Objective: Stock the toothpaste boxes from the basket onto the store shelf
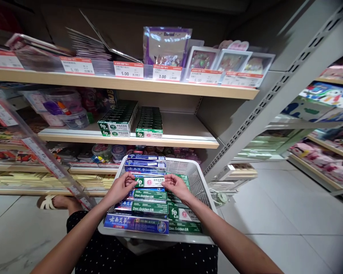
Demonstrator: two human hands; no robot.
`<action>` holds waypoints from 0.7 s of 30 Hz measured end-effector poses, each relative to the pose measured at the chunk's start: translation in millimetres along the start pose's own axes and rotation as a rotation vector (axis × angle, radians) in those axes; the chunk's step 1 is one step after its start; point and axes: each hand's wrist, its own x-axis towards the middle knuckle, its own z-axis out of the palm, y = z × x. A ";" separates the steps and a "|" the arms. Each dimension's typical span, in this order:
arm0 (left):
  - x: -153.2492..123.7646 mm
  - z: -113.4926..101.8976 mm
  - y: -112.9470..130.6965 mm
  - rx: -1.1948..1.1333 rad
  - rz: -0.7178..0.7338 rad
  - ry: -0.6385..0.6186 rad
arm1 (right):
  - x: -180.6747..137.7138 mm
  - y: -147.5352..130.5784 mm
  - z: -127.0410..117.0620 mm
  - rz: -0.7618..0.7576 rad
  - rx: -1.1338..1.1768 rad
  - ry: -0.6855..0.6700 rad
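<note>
Between my left hand [122, 186] and my right hand [175, 185] is a green and white toothpaste box [149, 182], gripped at its two ends. It is held level above a white plastic basket [207, 198] on my lap. In the basket lie several green toothpaste boxes [150, 208] and several blue toothpaste boxes [135, 223]. On the shelf ahead, green and white boxes stand in two groups, a wider left one [117, 121] and a narrower right one [149, 123].
The middle shelf board [185, 140] holds the two groups, with plastic tubs [64, 106] to their left. An upper shelf [125, 84] carries price tags and packaged goods. A slotted metal upright [246, 102] rises at the right. Part of a sandaled foot [50, 202] shows at lower left.
</note>
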 end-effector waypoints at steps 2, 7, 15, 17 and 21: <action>1.8 0.2 -2.1 -0.033 0.000 0.009 | -0.1 2.1 0.6 -0.043 -0.041 0.002; 17.5 -3.2 3.8 -0.134 0.017 0.106 | 2.7 -3.7 3.3 -0.213 -0.151 0.062; 77.1 -21.1 79.8 -0.082 0.299 0.316 | 45.4 -89.7 8.0 -0.421 -0.036 0.205; 95.8 -24.2 98.2 -0.092 0.369 0.397 | 68.7 -110.6 9.7 -0.494 0.000 0.247; 128.0 -25.0 115.8 -0.003 0.426 0.552 | 113.7 -133.1 16.1 -0.564 0.010 0.381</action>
